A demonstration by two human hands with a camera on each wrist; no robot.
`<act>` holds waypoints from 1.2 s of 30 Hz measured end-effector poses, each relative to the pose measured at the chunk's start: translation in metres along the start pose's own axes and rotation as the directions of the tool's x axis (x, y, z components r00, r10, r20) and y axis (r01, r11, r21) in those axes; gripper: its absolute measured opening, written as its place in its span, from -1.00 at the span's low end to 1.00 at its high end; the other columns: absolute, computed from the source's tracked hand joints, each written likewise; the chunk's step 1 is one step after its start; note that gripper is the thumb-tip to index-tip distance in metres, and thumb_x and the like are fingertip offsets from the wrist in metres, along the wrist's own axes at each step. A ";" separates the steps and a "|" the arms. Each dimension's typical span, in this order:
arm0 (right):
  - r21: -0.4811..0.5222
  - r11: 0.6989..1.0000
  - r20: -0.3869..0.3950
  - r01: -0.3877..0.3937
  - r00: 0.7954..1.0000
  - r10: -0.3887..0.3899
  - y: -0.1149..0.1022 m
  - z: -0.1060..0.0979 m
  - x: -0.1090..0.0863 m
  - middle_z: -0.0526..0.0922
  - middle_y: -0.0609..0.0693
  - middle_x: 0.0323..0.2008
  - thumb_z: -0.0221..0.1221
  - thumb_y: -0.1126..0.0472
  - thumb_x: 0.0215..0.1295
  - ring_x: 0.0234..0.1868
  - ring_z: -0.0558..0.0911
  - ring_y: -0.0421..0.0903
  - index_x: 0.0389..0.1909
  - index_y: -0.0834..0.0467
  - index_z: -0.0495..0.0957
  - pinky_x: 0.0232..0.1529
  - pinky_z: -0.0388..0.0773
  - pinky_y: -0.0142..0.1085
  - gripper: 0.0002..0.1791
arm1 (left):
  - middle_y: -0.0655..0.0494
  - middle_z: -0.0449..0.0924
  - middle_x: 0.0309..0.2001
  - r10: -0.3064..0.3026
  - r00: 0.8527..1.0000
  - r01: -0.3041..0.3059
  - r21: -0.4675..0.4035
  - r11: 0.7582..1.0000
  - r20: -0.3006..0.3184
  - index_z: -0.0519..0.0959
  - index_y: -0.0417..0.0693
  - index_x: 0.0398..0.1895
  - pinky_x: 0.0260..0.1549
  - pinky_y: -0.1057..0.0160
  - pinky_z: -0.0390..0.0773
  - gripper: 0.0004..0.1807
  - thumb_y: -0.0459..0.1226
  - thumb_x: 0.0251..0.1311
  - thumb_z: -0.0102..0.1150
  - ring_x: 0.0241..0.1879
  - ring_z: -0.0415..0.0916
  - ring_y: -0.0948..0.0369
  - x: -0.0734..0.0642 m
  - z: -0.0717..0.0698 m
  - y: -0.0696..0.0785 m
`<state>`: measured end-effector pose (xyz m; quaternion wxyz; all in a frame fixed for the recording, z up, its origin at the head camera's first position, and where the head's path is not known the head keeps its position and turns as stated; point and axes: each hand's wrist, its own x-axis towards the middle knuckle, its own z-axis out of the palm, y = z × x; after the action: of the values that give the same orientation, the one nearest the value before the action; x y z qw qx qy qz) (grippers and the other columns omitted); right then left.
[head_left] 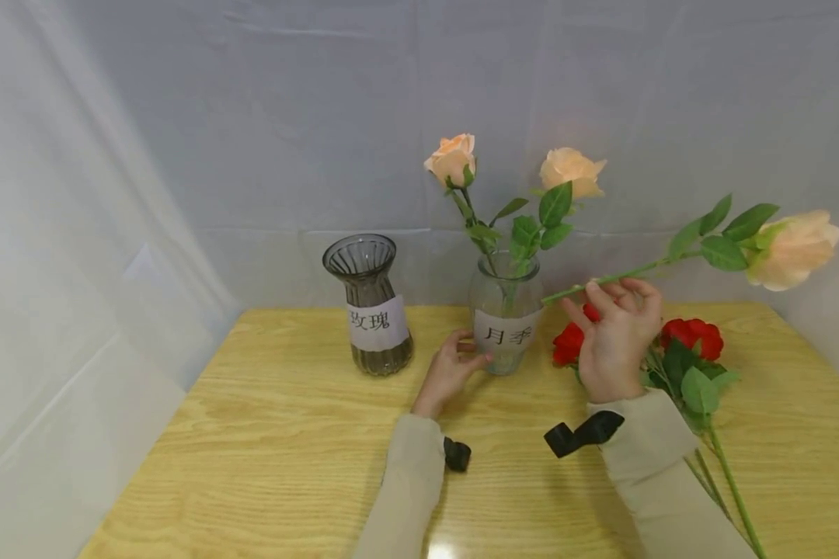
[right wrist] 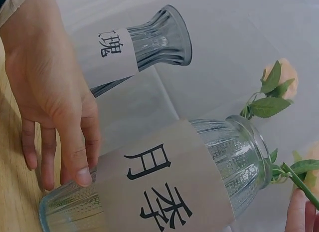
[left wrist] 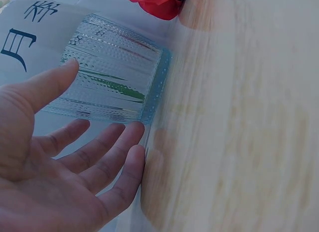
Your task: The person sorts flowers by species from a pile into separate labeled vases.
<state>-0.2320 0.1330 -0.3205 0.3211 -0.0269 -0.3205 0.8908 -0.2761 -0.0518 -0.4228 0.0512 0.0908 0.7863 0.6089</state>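
A peach rose (head_left: 793,250) is held near its lower stem by my right hand (head_left: 618,341), pinched between thumb and fingers. The bloom points right, and the cut end reaches the side of a clear glass vase (head_left: 488,295), below the rim. Two peach roses (head_left: 451,161) stand in this vase. My left hand (head_left: 450,371) is at the vase's lower left, its fingers spread and loosely bent beside the glass in the left wrist view. The thumb lies at the vase's front; whether it presses the glass I cannot tell.
A grey ribbed vase (head_left: 369,295) with a paper label stands left of the clear one. Red flowers (head_left: 692,335) with long green stems lie on the wooden table (head_left: 266,466), partly behind my right hand and sleeve. A pale curtain (head_left: 308,116) hangs behind.
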 end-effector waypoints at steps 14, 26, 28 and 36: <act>-0.048 0.987 0.062 0.155 0.986 -0.152 0.011 0.017 0.004 0.42 0.18 -0.32 0.17 0.61 0.29 -0.41 0.59 0.04 -0.20 0.23 0.25 -0.37 0.73 -0.20 -0.67 | -0.33 0.49 0.21 0.003 1.000 -0.004 0.008 1.000 0.003 0.33 -0.31 0.39 0.12 -0.05 0.57 -0.36 -0.28 0.33 0.32 0.17 0.52 -0.21 0.000 0.003 0.000; -0.078 0.969 0.028 0.233 0.973 -0.231 0.018 0.030 0.011 0.47 0.16 -0.36 0.20 0.63 0.25 -0.47 0.58 0.00 -0.21 0.23 0.29 -0.32 0.71 -0.20 -0.66 | -0.32 0.49 0.22 -0.006 1.000 0.006 0.003 1.000 0.002 0.32 -0.31 0.41 0.11 -0.04 0.58 -0.34 -0.27 0.33 0.32 0.16 0.53 -0.20 -0.001 0.000 0.000; -0.099 0.964 0.031 0.249 0.969 -0.247 0.020 0.031 0.011 0.49 0.15 -0.37 0.20 0.63 0.25 -0.50 0.59 -0.02 -0.21 0.23 0.30 -0.32 0.72 -0.21 -0.66 | -0.32 0.49 0.22 -0.006 1.000 0.006 0.007 1.000 0.003 0.32 -0.31 0.41 0.10 -0.04 0.58 -0.34 -0.27 0.32 0.32 0.16 0.53 -0.19 0.000 0.000 -0.001; -0.152 0.946 0.056 0.285 0.959 -0.280 0.025 0.033 0.012 0.52 0.13 -0.37 0.24 0.61 0.24 -0.51 0.59 -0.03 -0.20 0.23 0.33 -0.27 0.72 -0.21 -0.66 | -0.33 0.51 0.18 0.000 1.000 0.000 0.014 1.000 -0.005 0.35 -0.32 0.37 0.08 -0.03 0.60 -0.37 -0.29 0.31 0.33 0.13 0.55 -0.20 0.001 0.001 -0.002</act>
<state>-0.2636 0.1065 -0.3072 0.4367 0.0086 -0.3961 0.8077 -0.2773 -0.0512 -0.4252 0.0485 0.0895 0.7908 0.6035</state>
